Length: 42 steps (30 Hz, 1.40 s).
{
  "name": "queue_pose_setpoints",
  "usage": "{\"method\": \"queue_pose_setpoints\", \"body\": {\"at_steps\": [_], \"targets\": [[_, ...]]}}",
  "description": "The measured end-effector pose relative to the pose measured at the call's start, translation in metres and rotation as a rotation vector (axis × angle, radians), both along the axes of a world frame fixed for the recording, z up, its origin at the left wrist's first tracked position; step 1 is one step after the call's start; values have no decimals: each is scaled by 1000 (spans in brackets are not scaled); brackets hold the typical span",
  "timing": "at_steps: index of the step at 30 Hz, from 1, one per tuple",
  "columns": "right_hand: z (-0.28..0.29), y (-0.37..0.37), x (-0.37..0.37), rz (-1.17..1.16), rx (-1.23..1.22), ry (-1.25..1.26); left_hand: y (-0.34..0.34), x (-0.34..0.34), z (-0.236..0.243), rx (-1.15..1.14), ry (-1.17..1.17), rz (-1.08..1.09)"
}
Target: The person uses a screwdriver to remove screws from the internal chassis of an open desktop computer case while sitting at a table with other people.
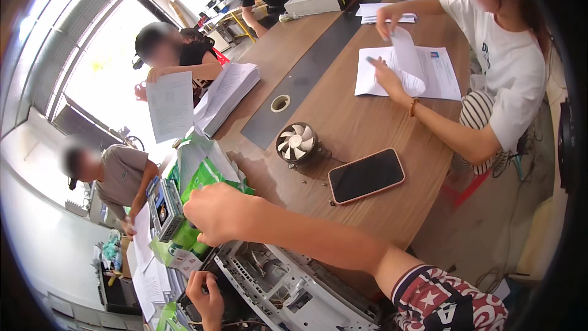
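Note:
My right hand (222, 211) is curled closed at the far end of my outstretched right arm. Against its left side is a boxy metal computer drive (164, 209), tilted over green packages; the fingertips are hidden behind the hand. Low in the view, my left hand (206, 297) is raised beside the opened metal computer case (288, 285), its fingers loosely bent and apart with nothing visible in them. The case lies below my right forearm, its bare frame and some cables showing.
A cooling fan (295, 142) with white blades, small screws (304, 181) and a phone (366, 175) lie on the wooden table (349, 122). Green packages (205, 175) and a paper stack (229, 95) are leftward. Several people sit around; one at right turns pages (407, 64).

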State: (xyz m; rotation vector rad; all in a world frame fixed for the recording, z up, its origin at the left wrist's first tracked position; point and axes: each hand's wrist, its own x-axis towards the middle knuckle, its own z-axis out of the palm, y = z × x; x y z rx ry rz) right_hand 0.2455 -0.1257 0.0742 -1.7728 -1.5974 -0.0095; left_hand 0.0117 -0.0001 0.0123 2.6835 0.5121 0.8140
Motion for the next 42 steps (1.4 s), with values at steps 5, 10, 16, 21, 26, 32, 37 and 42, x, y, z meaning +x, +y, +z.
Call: {"method": "queue_pose_setpoints", "body": {"at_steps": [5,10,16,21,26,32,37,42], "targets": [[3,-1,4,17,-12,38,18,-6,38,75,-90,-37],[23,-24,11,4,-263,46,23,-12,154,317,-394,-78],[14,-10,4,42,-91,36,42,-49,141,307,-453,-158],[7,-15,4,-18,-142,43,-1,29,47,82,193,-339],[20,-26,0,20,-205,80,-7,33,24,200,254,-412],[11,-13,6,86,-18,35,6,18,21,152,240,-381],[4,-12,20,-7,-66,15,21,33,4,177,132,-464],[36,-33,3,-90,-32,4,30,27,16,65,-39,-415]]}}
